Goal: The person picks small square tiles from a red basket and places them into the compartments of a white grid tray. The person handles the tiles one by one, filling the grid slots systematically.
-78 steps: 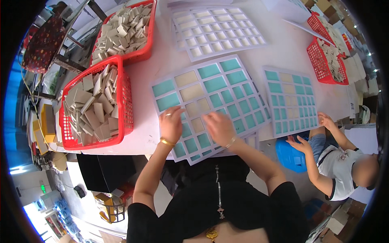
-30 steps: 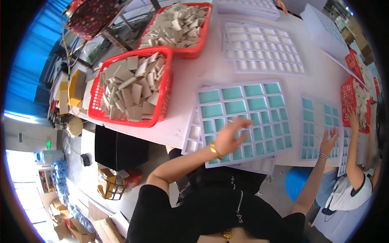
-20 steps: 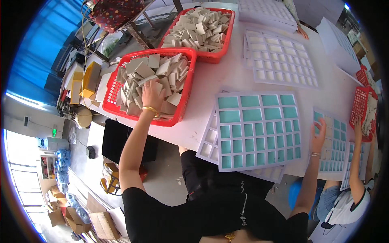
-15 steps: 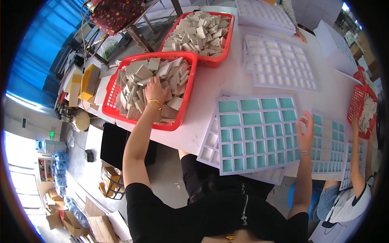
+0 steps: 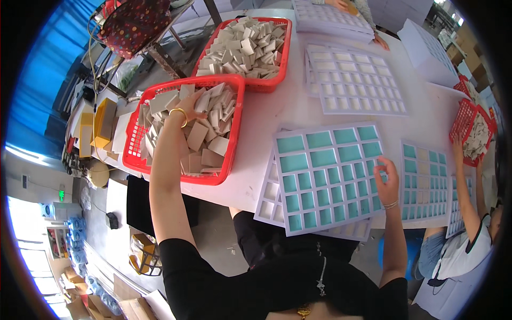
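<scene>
My left hand (image 5: 188, 105) reaches into the nearer red basket (image 5: 234, 144), its fingers stretched out and apart among pale grey flat tiles (image 5: 197, 136); the fingertips are partly hidden. My right hand (image 5: 388, 184) hovers at the right edge of a white compartment tray (image 5: 326, 166), fingers loosely curled, thumb apart, with nothing visible in them. The tray has turquoise cell bottoms, large cells at the far side and small ones nearer me; its cells hold no tiles. Beneath it, other white trays (image 5: 268, 197) stick out at the left and near side.
A second red basket (image 5: 285, 53) full of tiles stands behind. White trays (image 5: 362, 80) and tray stacks (image 5: 333, 21) lie farther back, where another person's hand (image 5: 381, 41) rests. At right, a co-worker's arms (image 5: 465, 176) reach to a red basket (image 5: 463, 120), beside turquoise-celled trays (image 5: 424, 181).
The whole view has shifted slightly. My left hand has moved toward the far part of the nearer basket, among the tiles. My right hand stays by the tray's right edge, fingers more curled.
</scene>
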Demonstrator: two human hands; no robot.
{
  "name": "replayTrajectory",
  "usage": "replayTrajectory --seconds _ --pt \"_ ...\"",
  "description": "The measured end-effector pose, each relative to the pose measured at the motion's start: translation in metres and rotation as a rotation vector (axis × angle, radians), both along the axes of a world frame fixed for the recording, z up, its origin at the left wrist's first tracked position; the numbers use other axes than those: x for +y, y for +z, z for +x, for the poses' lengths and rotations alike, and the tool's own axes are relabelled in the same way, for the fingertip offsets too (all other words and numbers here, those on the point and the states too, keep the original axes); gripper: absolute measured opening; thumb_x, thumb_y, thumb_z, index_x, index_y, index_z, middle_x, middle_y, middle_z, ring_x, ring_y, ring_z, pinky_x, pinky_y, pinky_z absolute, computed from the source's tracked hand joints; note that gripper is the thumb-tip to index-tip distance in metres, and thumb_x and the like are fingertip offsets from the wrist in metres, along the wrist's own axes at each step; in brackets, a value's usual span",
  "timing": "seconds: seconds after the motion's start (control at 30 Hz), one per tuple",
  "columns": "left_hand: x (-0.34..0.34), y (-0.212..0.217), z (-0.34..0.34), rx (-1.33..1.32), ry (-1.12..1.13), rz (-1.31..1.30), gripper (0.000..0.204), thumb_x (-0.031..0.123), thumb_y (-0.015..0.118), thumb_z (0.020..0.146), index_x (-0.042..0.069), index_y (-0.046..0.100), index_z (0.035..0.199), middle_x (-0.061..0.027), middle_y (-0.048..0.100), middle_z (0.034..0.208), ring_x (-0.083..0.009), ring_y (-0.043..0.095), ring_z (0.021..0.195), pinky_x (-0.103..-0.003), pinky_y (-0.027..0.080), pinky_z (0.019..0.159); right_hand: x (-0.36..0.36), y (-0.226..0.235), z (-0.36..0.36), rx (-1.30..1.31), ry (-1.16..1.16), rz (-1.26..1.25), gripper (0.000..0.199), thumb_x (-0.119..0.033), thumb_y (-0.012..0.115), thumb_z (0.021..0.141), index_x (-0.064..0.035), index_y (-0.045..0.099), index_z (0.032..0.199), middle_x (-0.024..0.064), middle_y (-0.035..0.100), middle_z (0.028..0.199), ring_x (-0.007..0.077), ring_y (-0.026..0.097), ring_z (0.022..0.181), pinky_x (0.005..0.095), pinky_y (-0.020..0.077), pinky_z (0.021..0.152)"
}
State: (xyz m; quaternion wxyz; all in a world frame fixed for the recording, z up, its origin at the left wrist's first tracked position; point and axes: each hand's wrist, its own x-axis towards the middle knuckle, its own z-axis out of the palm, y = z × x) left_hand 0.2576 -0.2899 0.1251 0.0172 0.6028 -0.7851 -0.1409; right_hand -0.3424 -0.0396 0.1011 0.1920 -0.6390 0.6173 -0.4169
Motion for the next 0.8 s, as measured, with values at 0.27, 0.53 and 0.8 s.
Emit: replayTrajectory --seconds 0.27,0.53,0.8 --pt "-0.020 -0.011 -0.017 0.080 0.230 0.075 0.089 0.036 0.080 0.064 0.007 0.038 0.138 -0.0182 0.052 0.130 -0.0296 0.054 0.116 -0.037 0.043 0.097 -0.007 0.008 0.032 0.010 0.115 -0.046 0.030 -0.003 0.062 0.080 -0.0006 0.058 0.110 0.0098 0.061 0.102 0.0168 0.061 0.080 0.0303 0.0469 0.078" --pt "0.041 0.033 -0.055 0.438 0.147 -0.238 0.073 0.012 0.081 0.063 0.008 0.045 0.127 -0.0102 0.057 0.114 -0.0200 0.059 0.092 -0.031 0.049 0.075 -0.006 -0.002 0.046 -0.075 0.209 0.067 0.030 -0.007 0.062 0.083 -0.0015 0.058 0.113 0.0104 0.063 0.102 0.0180 0.063 0.085 0.0299 0.0489 0.077" --pt "0.155 0.044 -0.226 0.314 -0.763 -0.482 0.059 0.005 0.073 0.061 0.011 0.050 0.115 -0.0114 0.055 0.112 -0.0302 0.062 0.091 -0.038 0.052 0.071 -0.034 0.021 0.155 -1.115 0.436 0.452 0.036 -0.029 0.048 0.098 -0.0036 0.050 0.124 0.0057 0.063 0.094 0.0110 0.062 0.082 0.0237 0.0496 0.063"
